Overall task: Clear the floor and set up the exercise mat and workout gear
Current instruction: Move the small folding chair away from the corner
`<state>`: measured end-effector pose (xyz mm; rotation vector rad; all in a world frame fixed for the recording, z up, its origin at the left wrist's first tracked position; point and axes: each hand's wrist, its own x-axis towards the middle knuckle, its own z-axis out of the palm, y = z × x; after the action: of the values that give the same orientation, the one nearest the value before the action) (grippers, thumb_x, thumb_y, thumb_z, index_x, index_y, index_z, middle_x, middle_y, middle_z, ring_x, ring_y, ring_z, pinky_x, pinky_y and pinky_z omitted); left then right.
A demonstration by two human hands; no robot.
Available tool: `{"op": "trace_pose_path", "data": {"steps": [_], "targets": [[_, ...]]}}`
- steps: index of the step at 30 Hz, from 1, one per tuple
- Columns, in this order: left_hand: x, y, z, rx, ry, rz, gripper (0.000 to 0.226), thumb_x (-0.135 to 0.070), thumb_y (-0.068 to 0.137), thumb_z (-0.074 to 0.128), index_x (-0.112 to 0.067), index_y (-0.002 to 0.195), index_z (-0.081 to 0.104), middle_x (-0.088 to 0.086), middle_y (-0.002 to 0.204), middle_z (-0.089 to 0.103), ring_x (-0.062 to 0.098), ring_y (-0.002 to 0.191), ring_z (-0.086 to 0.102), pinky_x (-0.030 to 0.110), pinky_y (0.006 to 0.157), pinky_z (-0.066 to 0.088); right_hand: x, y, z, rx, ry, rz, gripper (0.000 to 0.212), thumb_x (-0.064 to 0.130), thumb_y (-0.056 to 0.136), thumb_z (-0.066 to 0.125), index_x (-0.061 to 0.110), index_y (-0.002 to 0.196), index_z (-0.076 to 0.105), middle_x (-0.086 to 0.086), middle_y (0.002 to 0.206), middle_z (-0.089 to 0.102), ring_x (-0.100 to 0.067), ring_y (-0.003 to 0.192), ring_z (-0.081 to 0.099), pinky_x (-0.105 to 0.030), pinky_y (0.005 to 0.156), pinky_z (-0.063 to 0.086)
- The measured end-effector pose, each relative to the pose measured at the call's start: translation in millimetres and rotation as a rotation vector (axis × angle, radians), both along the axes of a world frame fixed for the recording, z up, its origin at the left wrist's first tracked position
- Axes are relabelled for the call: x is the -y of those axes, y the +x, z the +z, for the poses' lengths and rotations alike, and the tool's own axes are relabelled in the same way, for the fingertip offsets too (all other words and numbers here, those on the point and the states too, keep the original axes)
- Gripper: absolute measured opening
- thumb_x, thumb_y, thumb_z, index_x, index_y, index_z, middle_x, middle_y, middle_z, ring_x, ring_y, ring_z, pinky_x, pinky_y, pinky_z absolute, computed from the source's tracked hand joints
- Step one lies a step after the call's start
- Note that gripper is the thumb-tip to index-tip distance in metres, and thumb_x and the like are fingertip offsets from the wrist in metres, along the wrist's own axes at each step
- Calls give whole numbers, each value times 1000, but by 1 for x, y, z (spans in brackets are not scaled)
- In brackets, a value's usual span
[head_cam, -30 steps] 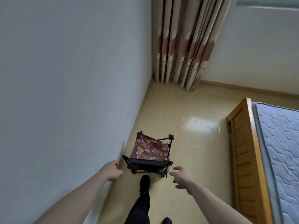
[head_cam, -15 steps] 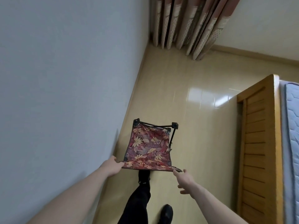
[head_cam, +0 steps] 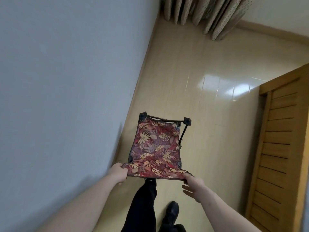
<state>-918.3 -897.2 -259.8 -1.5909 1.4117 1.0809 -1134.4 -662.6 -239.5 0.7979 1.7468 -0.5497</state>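
Folding stool [head_cam: 157, 146] on tiled floor [head_cam: 192, 72]

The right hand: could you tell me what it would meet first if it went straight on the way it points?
The right hand already touches the folding stool's floral fabric at its near corner; that comes first.

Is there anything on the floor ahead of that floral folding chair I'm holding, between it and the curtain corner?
Nothing visible. Both the left hand and right hand grip the folding chair by its near fabric edge, and the tiled floor runs bare to the curtains. The wooden bed frame stands off to the right.
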Motion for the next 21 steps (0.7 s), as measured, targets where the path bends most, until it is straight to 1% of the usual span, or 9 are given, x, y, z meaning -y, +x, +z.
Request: {"op": "trace_pose_path", "data": {"steps": [4, 7, 9, 11, 13, 15, 17, 19, 21], "targets": [[-6, -6, 18, -32, -17, 196, 52, -22, 82, 61, -18, 134, 61, 4, 76, 77, 17, 59, 72, 23, 47, 51, 0, -11, 14, -50, 9, -89, 13, 13, 95, 65, 9, 105, 72, -6, 101, 70, -19, 78, 69, -28, 60, 57], [-9, -11, 50, -65, -41, 261, 49, -23, 83, 64, -15, 132, 62, 3, 69, 76, 16, 59, 72, 22, 47, 51, 0, -25, 45, -97, -10, -50, 17, 9, 96, 61, 8, 104, 76, -5, 99, 71, -18, 75, 68, -26, 56, 55], [-16, -14, 80, -85, -64, 270, 36, -24, 86, 62, -13, 119, 69, 3, 65, 75, 17, 59, 72, 24, 50, 56, -2, -32, 71, -150, -34, -21, 21, 11, 98, 57, 5, 111, 72, -4, 93, 70, -18, 71, 68, -26, 54, 55], [-24, -15, 102, -78, -61, 254, 24, -28, 89, 59, -13, 99, 74, 2, 63, 75, 20, 62, 74, 29, 61, 63, -5, -36, 88, -187, -49, -5, 26, 15, 100, 53, 1, 119, 63, -6, 90, 68, -18, 67, 69, -26, 52, 55], [-39, -10, 124, -86, -70, 275, 24, -31, 86, 59, -12, 88, 74, 2, 61, 74, 22, 65, 76, 33, 68, 64, -13, -40, 112, -208, -81, 16, 25, 14, 99, 53, -1, 118, 59, -8, 85, 67, -19, 65, 70, -26, 50, 56], [-60, 0, 143, -116, -83, 325, 28, -32, 80, 60, -9, 85, 74, 5, 61, 74, 24, 61, 75, 35, 67, 62, -27, -41, 134, -219, -119, 36, 17, 12, 99, 51, 1, 109, 58, -8, 79, 66, -20, 65, 71, -27, 50, 56], [-80, 10, 151, -145, -96, 364, 31, -34, 76, 60, -8, 85, 73, 6, 60, 73, 22, 52, 70, 33, 60, 59, -44, -41, 147, -214, -148, 46, 11, 11, 99, 51, 2, 101, 57, -8, 75, 64, -22, 66, 70, -27, 49, 56], [-108, 19, 164, -176, -118, 405, 33, -37, 72, 62, -7, 81, 72, 7, 57, 72, 21, 48, 66, 28, 53, 54, -68, -40, 161, -196, -183, 70, 11, 10, 99, 51, 2, 97, 59, -9, 73, 65, -23, 67, 70, -27, 49, 56], [-140, 23, 183, -189, -174, 462, 33, -40, 68, 63, -8, 75, 68, 6, 53, 70, 20, 45, 64, 30, 53, 54, -92, -39, 168, -177, -213, 101, 13, 11, 98, 52, 1, 96, 61, -9, 74, 66, -24, 69, 70, -27, 50, 57]]}}
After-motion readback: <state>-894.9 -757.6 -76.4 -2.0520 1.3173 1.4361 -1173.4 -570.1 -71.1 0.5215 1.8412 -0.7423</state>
